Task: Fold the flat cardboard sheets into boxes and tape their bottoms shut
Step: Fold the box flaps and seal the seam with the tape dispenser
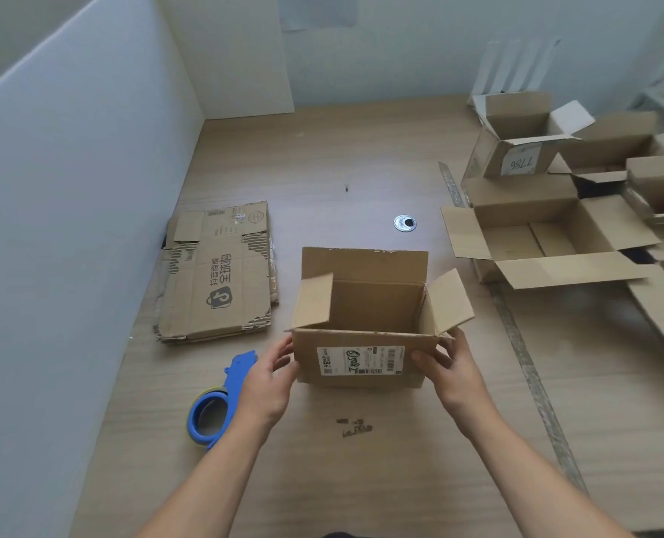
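Note:
An upright cardboard box with its top flaps open and a white shipping label on its near wall stands in the middle of the wooden table. My left hand holds its left near corner, thumb on the front wall. My right hand grips the right near corner, thumb on the front. A pile of flat printed cardboard sheets lies to the left by the white partition. A blue tape dispenser lies on the table just left of my left wrist.
Several open folded boxes crowd the right side of the table, one marked 7786 at the back. A round metal cable grommet sits behind the held box. A white partition wall bounds the left side.

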Demonstrator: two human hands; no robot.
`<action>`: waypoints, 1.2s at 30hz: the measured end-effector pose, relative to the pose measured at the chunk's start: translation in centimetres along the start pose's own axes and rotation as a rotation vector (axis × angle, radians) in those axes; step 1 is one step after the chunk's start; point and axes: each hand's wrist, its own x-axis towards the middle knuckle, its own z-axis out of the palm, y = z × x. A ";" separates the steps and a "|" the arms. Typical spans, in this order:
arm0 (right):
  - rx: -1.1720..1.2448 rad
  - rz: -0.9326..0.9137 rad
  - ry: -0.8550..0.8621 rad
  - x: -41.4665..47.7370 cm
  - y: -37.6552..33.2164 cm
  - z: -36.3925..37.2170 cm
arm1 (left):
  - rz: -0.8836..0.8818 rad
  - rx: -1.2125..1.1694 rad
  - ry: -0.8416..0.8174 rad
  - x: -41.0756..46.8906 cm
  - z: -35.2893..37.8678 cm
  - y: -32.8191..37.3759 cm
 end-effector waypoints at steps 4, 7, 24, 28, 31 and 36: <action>-0.142 -0.002 -0.063 -0.6 0.2 -1.5 | -0.125 -0.052 0.033 0.1 -1.4 -0.6; -0.224 0.032 -0.062 -1.0 0.7 -2.9 | -0.128 -0.100 0.026 0.3 -2.2 -0.7; -0.892 -0.475 0.120 0.0 -7.0 -1.2 | 0.131 0.757 0.000 0.2 1.6 6.8; -1.032 -0.175 0.047 0.0 -5.6 -0.1 | 0.149 0.726 0.047 -0.1 1.9 6.1; -1.021 -0.101 0.093 0.1 -5.2 0.0 | 0.143 0.393 0.093 -0.1 0.6 6.9; -1.012 0.011 0.107 1.2 -5.6 -0.7 | -0.017 0.162 0.152 0.8 -2.9 5.2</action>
